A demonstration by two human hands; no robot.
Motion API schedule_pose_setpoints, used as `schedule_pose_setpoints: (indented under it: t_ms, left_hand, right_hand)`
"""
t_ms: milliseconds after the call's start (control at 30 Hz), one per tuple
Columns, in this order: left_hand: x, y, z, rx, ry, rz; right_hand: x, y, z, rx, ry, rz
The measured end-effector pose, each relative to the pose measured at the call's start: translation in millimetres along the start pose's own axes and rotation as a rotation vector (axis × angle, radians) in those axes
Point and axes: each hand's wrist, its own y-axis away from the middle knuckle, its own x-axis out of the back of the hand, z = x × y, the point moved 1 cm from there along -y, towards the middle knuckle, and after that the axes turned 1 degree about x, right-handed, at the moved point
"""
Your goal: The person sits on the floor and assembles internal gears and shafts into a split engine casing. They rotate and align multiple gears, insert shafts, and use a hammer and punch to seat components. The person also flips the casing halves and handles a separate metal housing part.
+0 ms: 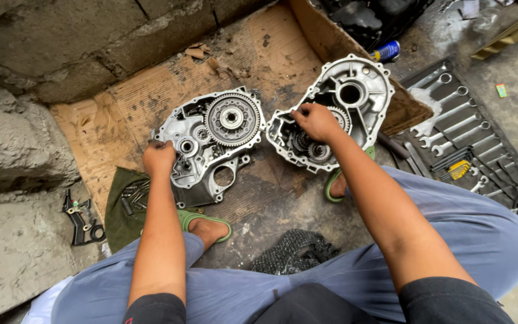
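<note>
On a sheet of oil-stained cardboard (151, 96), the person's left hand (159, 158) rests closed over the left rim of one engine case half (208, 144), fingers curled on its edge. The right hand (316, 120) is curled down onto the gears inside the second case half (343, 108), just to the right; whether it grips a part I cannot tell. Both are cast metal shells, stiff and probably heavy, likely slick with oil. The thick outer rims look the safest hold, away from the large toothed gear (232, 118). A green cloth (128, 207) with small bolts lies by the left knee, a coiled chain (295, 251) between the legs. Spanners (451, 120) lie in rows on a dark mat to the right. Rough concrete blocks (61, 36) rise behind; the floor is bare, stained concrete.
</note>
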Motion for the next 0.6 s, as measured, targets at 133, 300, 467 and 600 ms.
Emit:
schedule_pose_setpoints:
  t_ms: [133, 300, 467, 600]
  left_hand:
    - [4, 3, 3, -0.026, -0.057, 0.041]
    - [8, 8, 10, -0.024, -0.077, 0.030]
    - [14, 5, 10, 0.006, -0.044, -0.019]
    - [19, 1, 11, 0.036, -0.112, -0.079]
  right_hand:
    - [1, 2, -2, -0.042, -0.018, -0.034]
    - [3, 5, -8, -0.025, -0.014, -0.031]
    - [5, 8, -14, -0.009, 0.010, 0.004]
    - [7, 9, -19, -0.033, -0.002, -0.020]
